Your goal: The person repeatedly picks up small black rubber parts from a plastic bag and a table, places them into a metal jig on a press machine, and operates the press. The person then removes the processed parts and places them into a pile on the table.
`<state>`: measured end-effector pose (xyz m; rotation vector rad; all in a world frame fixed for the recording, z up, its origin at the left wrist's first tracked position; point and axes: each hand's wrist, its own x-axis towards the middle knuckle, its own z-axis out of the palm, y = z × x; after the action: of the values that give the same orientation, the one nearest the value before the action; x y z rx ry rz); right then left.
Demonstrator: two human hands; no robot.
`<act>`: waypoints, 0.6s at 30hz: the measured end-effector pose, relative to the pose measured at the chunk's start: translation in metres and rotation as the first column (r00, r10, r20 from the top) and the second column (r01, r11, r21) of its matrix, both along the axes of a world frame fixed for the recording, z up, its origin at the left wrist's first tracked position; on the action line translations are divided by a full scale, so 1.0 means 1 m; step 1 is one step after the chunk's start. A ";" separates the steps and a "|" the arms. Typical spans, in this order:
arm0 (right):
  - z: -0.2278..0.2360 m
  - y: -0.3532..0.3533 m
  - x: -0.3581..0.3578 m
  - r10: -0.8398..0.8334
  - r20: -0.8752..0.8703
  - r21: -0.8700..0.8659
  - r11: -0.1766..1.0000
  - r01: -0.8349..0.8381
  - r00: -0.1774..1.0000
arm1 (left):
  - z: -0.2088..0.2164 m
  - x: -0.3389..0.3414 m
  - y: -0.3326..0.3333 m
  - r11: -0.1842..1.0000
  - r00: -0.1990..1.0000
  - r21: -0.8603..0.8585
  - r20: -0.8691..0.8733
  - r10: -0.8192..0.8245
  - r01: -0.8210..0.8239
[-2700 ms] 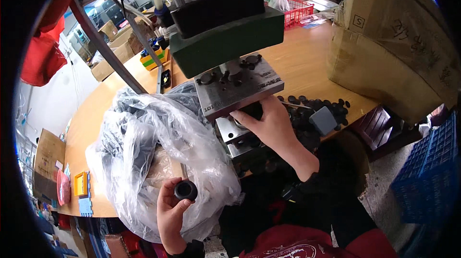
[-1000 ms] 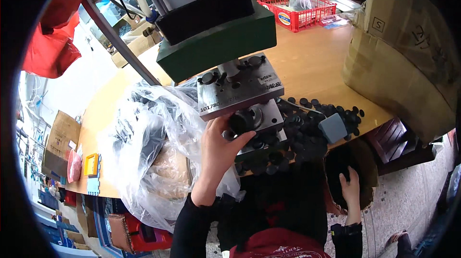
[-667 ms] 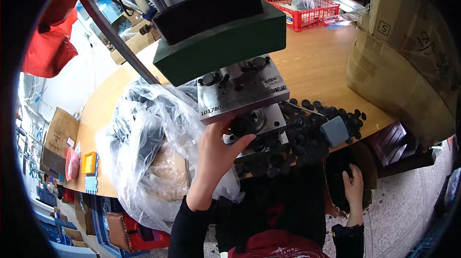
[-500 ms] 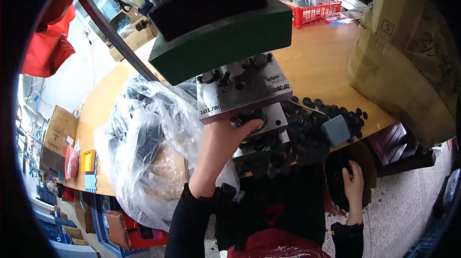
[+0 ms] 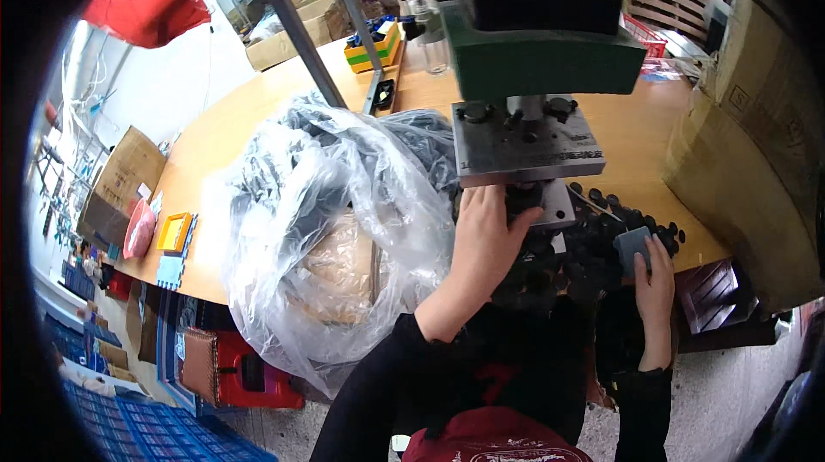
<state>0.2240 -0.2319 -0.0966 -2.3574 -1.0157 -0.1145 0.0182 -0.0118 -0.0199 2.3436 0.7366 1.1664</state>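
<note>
My left hand (image 5: pixel 485 238) reaches under the upper steel die plate (image 5: pixel 528 152) of the press. Its thumb stretches to the right, beside a dark round part (image 5: pixel 526 195) on the lower steel plate (image 5: pixel 559 204). The upper plate hides its fingertips, so I cannot tell whether they grip anything. My right hand (image 5: pixel 656 286) overlaps the right edge of a blue-grey block (image 5: pixel 630 247), fingers extended and slightly apart; no firm hold on it shows. Many black round pieces (image 5: pixel 593 260) are heaped around the block and beside the press.
A large clear plastic bag (image 5: pixel 344 204) covers the table left of the press. Tall cardboard (image 5: pixel 739 161) stands at the right. The green press head (image 5: pixel 546 62) hangs over the die. Farther left are an orange tray (image 5: pixel 174 232) and a pink basin (image 5: pixel 140 230).
The view has shifted left, so the press appears farther right. My right hand has moved up from the open box below the table edge to the blue-grey block. The left hand stays at the die.
</note>
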 end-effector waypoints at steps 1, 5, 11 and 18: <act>-0.006 0.004 0.009 0.011 0.046 -0.042 0.999 -0.009 0.999 | 0.005 -0.003 -0.006 0.997 1.000 -0.077 -0.005 -0.015 0.014; -0.033 0.012 0.011 0.041 0.178 -0.308 0.951 0.016 0.983 | 0.021 -0.058 -0.025 0.996 0.995 -0.088 0.100 0.022 -0.013; -0.026 0.009 0.010 0.072 0.125 -0.264 0.964 -0.037 0.990 | -0.039 -0.181 0.110 0.929 0.842 0.089 -0.397 0.365 -0.360; -0.012 0.011 -0.023 0.120 -0.008 0.092 0.989 -0.119 0.993 | -0.123 -0.152 0.238 0.938 0.758 0.204 -0.552 0.347 -0.281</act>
<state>0.2010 -0.2205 -0.1084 -2.2065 -1.1183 -0.0969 -0.1333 0.2266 -0.1433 2.7761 1.3530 0.5829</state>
